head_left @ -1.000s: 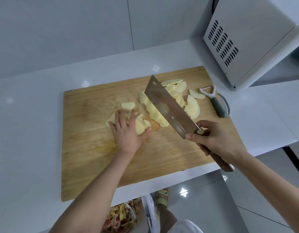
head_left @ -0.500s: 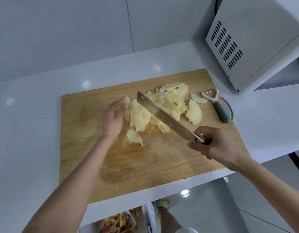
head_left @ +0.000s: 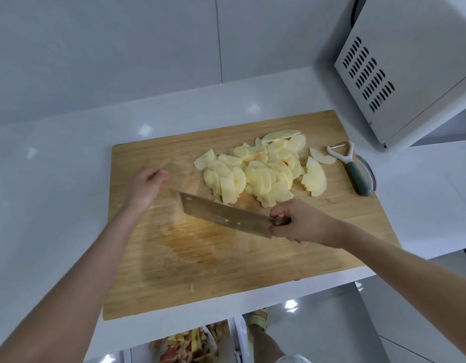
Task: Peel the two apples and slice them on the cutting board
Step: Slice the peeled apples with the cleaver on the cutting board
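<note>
A heap of pale peeled apple slices (head_left: 263,171) lies on the far right part of the wooden cutting board (head_left: 200,258). My right hand (head_left: 300,221) grips the handle of a cleaver (head_left: 224,214), whose blade lies low over the board just in front of the heap, pointing left. My left hand (head_left: 146,186) hovers over the board's left side, left of the slices, with fingers loosely curled and nothing in it; it looks blurred.
A white peeler with a green handle (head_left: 353,170) lies at the board's right edge. A white microwave (head_left: 410,64) stands at the back right on the white counter (head_left: 48,205). Apple peels (head_left: 190,344) fill a bin below the counter's front edge.
My left hand pushed the loose slices right into the heap, then drew back left and let go. The cleaver swung down from over the pile to the board in front of it.
</note>
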